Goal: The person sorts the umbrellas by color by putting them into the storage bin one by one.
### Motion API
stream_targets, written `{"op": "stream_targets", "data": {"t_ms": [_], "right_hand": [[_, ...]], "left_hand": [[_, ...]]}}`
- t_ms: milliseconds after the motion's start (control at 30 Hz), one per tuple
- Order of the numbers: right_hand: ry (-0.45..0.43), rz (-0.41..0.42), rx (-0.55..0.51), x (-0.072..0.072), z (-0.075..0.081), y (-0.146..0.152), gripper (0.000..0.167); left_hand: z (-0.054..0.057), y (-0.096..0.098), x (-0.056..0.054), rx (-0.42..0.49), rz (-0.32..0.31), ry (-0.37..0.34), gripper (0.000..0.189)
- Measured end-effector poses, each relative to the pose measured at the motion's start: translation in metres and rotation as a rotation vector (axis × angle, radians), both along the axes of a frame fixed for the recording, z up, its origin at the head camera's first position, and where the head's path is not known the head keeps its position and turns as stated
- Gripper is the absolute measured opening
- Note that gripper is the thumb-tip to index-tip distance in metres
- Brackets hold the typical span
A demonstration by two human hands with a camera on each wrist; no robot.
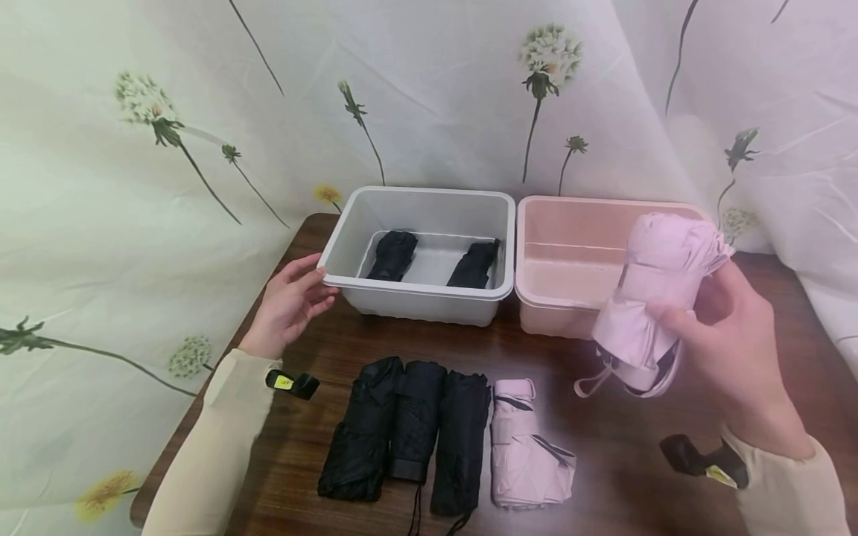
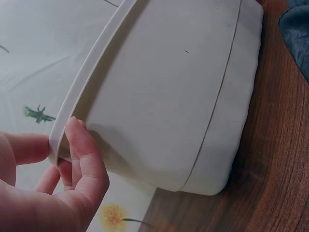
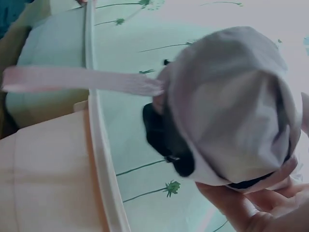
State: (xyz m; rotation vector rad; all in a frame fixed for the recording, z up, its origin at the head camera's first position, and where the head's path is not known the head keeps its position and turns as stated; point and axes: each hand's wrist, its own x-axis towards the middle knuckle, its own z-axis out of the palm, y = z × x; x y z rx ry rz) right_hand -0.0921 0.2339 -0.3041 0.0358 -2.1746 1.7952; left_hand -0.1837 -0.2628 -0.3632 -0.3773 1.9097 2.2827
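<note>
In the head view my right hand [image 1: 737, 335] grips a folded pink umbrella [image 1: 660, 290] in front of the pink bin [image 1: 559, 316], covering part of its right side. The umbrella's strap loop dangles from its lower end; the right wrist view shows that umbrella [image 3: 231, 106] close up. My left hand [image 1: 291, 301] pinches the left front corner of the white bin [image 1: 429, 301] between thumb and fingers, as the left wrist view shows at its rim [image 2: 79, 84]. Inside the white bin lie two black folded umbrellas [image 1: 392, 254] [image 1: 474, 264].
Three black folded umbrellas [image 1: 362, 428] [image 1: 417, 417] [image 1: 461, 443] and one pink folded umbrella [image 1: 526, 447] lie side by side on the brown wooden table [image 1: 295, 447]. The two bins stand next to each other at the back, before a dandelion-print cloth [image 1: 436, 126].
</note>
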Motion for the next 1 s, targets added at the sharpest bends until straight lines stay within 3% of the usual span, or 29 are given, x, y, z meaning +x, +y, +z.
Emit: {"op": "stream_targets", "data": {"t_ms": [100,200,267,500,633,867,1000], "right_hand": [[0.013,0.021,-0.246,-0.007,0.003,-0.002,0.053],[0.018,0.028,-0.395,-0.015,0.006,-0.003,0.051],[0.007,0.026,-0.434,-0.019,0.007,-0.002,0.051],[0.032,0.157,-0.682,-0.037,0.009,-0.002,0.049],[0.018,0.2,-0.751,-0.046,0.008,-0.002,0.037],[-0.136,0.333,-0.802,-0.061,0.005,0.002,0.024],[-0.162,0.399,-0.804,-0.068,0.003,0.003,0.023]], "left_hand": [[0.0,0.0,0.0,0.007,0.0,0.005,0.049],[-0.001,0.0,0.001,0.017,-0.001,0.007,0.047],[-0.001,0.0,0.001,0.019,-0.001,0.006,0.046],[-0.001,-0.001,0.002,0.004,0.0,0.004,0.047],[-0.001,-0.001,0.002,0.008,-0.002,0.001,0.046],[-0.002,-0.001,0.001,0.007,0.0,0.01,0.044],[-0.002,-0.001,0.0,0.001,0.0,0.015,0.043]]}}
